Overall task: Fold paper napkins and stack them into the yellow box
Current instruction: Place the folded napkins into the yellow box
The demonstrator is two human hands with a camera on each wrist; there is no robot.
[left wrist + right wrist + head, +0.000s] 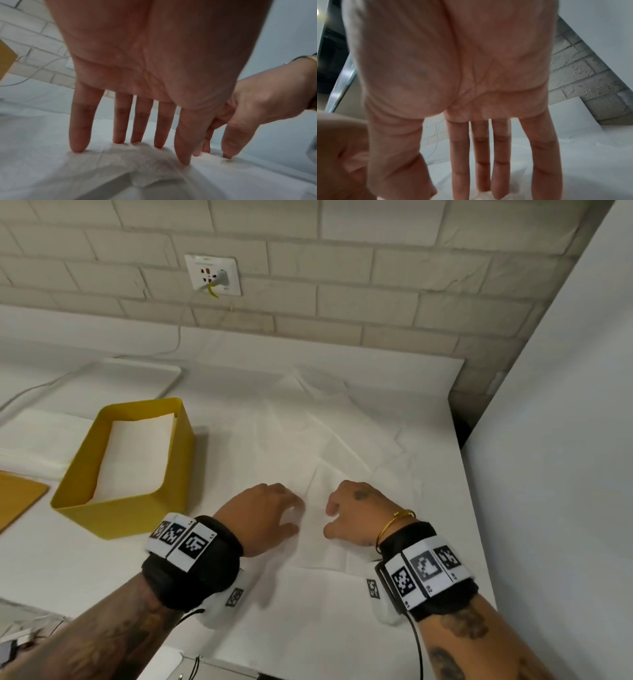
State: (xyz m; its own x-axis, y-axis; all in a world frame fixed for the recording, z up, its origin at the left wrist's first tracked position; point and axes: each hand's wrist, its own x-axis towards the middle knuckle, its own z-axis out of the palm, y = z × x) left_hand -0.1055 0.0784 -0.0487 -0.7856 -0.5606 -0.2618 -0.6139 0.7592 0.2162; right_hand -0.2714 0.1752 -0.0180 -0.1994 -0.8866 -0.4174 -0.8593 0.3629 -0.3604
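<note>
A white, creased paper napkin (318,460) is lying unfolded right of the yellow box (126,508). The left hand (265,513) and right hand (356,515) are pressing it with straight, spread fingers. Wristband codes seem unreadable.

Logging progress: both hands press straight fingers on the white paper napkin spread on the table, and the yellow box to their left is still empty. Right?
Not quite: the yellow box is not empty. The head view shows white folded napkins lying inside it. The rest holds: left hand and right hand press straight fingers on the white paper napkin.
</note>
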